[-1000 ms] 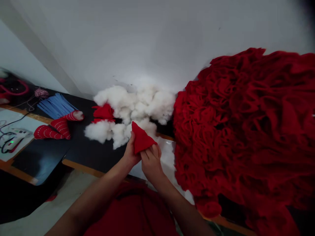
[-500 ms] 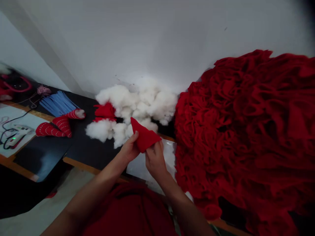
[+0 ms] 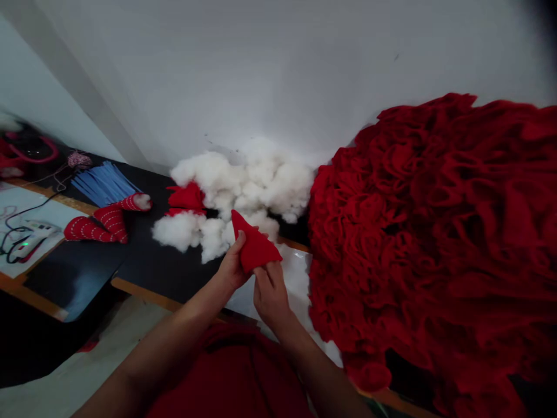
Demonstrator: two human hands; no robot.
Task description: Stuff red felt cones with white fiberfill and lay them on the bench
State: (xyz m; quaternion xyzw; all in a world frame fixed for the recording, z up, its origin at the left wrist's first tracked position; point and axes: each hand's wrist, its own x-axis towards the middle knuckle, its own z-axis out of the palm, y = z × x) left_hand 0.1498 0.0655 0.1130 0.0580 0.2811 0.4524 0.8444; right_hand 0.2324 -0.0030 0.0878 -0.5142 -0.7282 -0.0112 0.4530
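A red felt cone (image 3: 256, 247) is held up in front of me, its point toward the upper left. My left hand (image 3: 235, 264) grips its left side, thumb on the near face. My right hand (image 3: 272, 296) is at the wide lower end, with fingertips hidden inside the opening; whether they pinch anything in there cannot be seen. Just behind the cone lies a heap of white stuffing (image 3: 243, 183), with folded red felt (image 3: 187, 197) at its left. A clear plastic sheet (image 3: 298, 267) lies under and right of my hands.
A large pile of red felt pieces (image 3: 426, 244) fills the right side. On the left are stuffed red cones with white stitching (image 3: 108, 223), blue strips (image 3: 104, 183), a ball of twine (image 3: 79, 160) and a white device with a green light (image 3: 32, 241). A wall stands behind.
My right hand's fingers have gone deeper into the cone's opening and shifted slightly left. The cone's right edge has dropped a little. My left hand keeps its grip.
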